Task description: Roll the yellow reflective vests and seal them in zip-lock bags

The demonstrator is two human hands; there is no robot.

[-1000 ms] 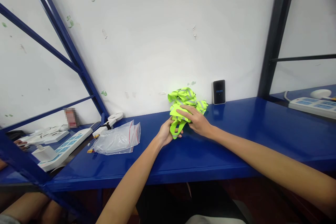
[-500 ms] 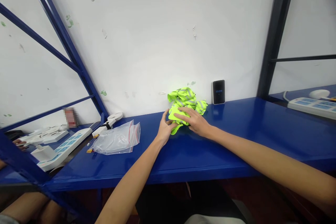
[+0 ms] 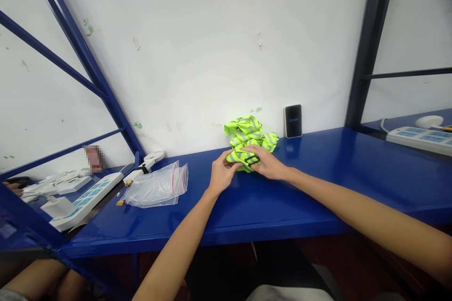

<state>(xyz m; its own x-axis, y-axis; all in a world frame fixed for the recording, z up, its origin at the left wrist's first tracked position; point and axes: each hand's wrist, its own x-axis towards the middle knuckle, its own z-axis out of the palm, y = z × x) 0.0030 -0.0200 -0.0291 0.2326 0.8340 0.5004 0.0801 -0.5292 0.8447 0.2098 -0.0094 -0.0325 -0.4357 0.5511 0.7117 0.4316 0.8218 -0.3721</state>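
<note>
A crumpled pile of neon yellow-green cloth (image 3: 245, 127) with grey reflective stripes lies on the blue table (image 3: 282, 202), close to the wall. At its front edge, my left hand (image 3: 223, 170) pinches the fabric from the left, thumb towards the middle. From the right, my right hand (image 3: 264, 161) grips the same fabric, fingers bent over its top. A dark edging strip shows on the cloth between both hands. The fingertips are partly hidden by folds.
Clear zip bags (image 3: 155, 187) lie left, beside a small white fan (image 3: 154, 156). A black-screened device (image 3: 293, 121) leans against the wall. Power strips (image 3: 88, 200) lie at both sides. Another person's legs show at lower left.
The front part of the cloth is now bunched up between my hands, and its lower flap no longer hangs towards me. My left hand has closed more on the fabric.
</note>
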